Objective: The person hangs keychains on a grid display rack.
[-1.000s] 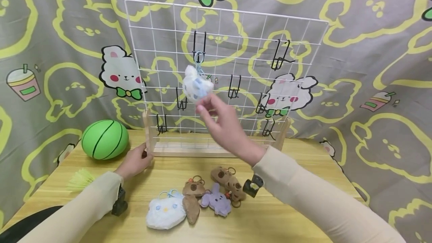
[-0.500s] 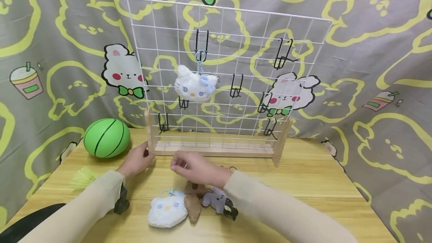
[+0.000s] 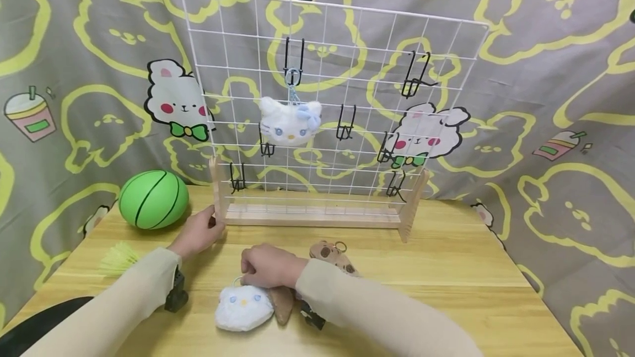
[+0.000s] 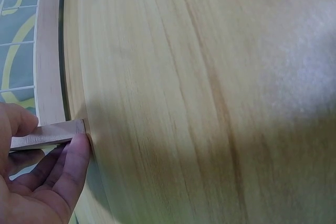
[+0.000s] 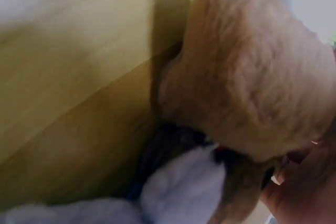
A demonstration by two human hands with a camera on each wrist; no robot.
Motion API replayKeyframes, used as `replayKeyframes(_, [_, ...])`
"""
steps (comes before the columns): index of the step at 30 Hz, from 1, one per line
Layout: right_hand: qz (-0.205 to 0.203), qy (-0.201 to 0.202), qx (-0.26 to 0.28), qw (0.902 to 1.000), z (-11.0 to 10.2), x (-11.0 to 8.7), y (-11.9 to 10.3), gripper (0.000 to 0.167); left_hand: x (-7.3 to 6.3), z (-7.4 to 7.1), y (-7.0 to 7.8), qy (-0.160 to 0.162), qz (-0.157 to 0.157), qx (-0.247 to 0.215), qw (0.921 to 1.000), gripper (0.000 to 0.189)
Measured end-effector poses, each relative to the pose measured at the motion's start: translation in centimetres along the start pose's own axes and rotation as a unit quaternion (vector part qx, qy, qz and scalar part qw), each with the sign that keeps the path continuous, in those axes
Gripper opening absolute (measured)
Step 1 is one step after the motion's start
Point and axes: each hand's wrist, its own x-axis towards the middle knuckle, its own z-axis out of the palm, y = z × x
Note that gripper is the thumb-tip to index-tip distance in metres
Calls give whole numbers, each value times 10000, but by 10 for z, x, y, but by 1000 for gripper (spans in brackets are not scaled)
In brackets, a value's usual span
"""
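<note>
My left hand (image 3: 198, 231) pinches the wooden side foot (image 4: 52, 132) of the white wire grid rack (image 3: 312, 216), thumb on one face and fingers on the other. A white cat-face plush keychain (image 3: 289, 125) with a blue bow hangs from a black hook on the grid. My right hand (image 3: 272, 266) is low over the plush keychains, fingers pointing down behind a second white cat plush (image 3: 243, 308). Beside it lies a brown plush (image 3: 283, 306), large in the right wrist view, where a pale purple plush (image 5: 184, 187) also shows. The right fingertips are mostly hidden.
More brown plush keychains (image 3: 329, 253) lie right of my right hand, partly behind the sleeve. Several other black hooks (image 3: 345, 125) are on the grid. A green ball (image 3: 154, 199) and a yellow shuttlecock (image 3: 119, 258) are at the left, with a black object (image 3: 39, 324) at the front left edge.
My right hand has left the hanging cat plush and come down to the keychains on the table. The hanging plush has turned to face forward. My left hand stays on the rack's foot.
</note>
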Motion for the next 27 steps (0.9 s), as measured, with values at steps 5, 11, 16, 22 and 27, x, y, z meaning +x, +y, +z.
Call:
replayKeyframes(5, [202,29,-195,9996,3,2,-5,13,1,-1,0,-63,-44,-41,10000,51])
replayKeyframes(11, [262,-86,-313,9991,2,2,-9,22,1,-1,-1,-58,-109,-71,9999,52])
replayKeyframes(16, [442,-109,-279,9986,2,3,-12,30,1,-2,-1,-32,-82,-33,10000,52])
replayKeyframes(22, [327,-234,-551,9977,4,6,-11,51,1,-1,-1,-5,-63,22,10000,52])
replayKeyframes(27, [129,-129,-952,9953,3,4,-12,41,0,0,-1,-27,-36,22,10000,52])
